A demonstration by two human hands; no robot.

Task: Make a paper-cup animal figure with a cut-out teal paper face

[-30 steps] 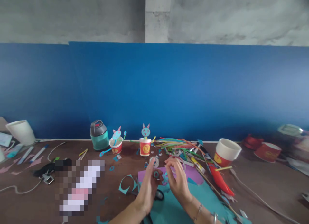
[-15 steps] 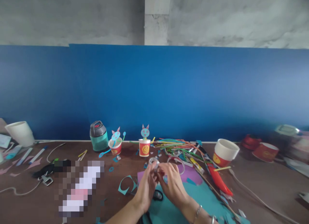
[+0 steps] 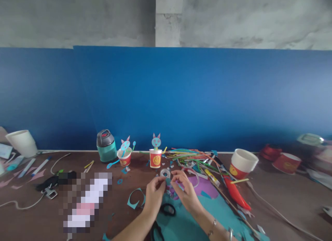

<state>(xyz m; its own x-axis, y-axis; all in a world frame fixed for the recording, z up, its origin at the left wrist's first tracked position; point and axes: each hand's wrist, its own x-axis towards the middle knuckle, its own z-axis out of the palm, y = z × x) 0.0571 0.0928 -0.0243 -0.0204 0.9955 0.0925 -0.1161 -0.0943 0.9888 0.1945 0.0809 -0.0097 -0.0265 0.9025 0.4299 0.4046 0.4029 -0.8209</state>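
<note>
My left hand pinches a small teal paper piece between thumb and fingertips. Close on its right, my right hand has bent fingers at the paper's edge; anything in its fingertips is too small to make out. Just beyond the paper, a roll of clear tape lies on the table. Below the hands are black-handled scissors, resting partly on a large teal sheet. A purple sheet lies behind my right hand.
Two red paper cups with cat-faced figures, one left and one middle, stand at the back. Nearby are a teal flask, a pile of coloured sticks, a white-and-red cup and a red curved object.
The tape roll has left my fingers and lies on the table. My hands have moved slightly apart, and the teal paper piece now shows between them.
</note>
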